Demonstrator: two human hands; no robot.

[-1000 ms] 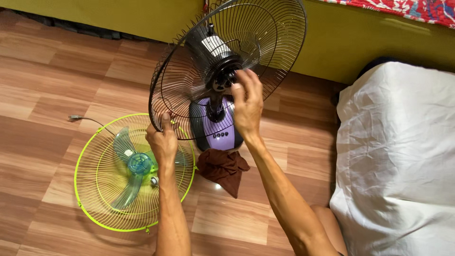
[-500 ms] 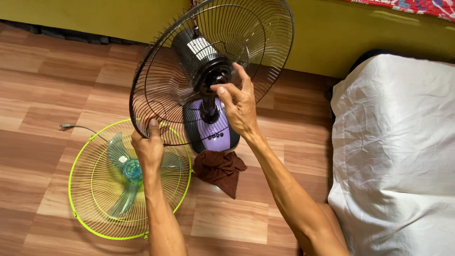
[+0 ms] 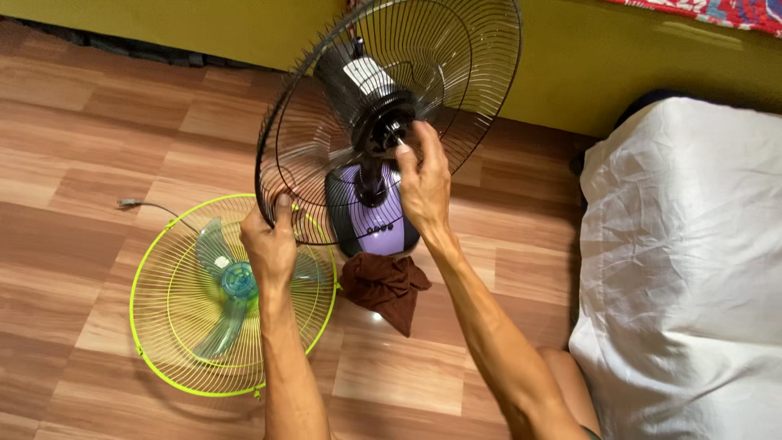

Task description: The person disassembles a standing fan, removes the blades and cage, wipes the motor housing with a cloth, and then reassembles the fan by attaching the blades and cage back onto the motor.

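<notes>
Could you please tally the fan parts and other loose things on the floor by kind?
Wire fan guards: 2, black rear guard gripped at its rim by the left hand, lime-green guard
Blade sets: 1, translucent blade
Fan bodies: 1, purple base, right hand at the hub
Cloths: 1, brown cloth
Total: 5

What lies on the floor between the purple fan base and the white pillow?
Bare wood floor, in the head view, between purple fan base and white pillow; the brown cloth lies nearer, below the base.
</notes>
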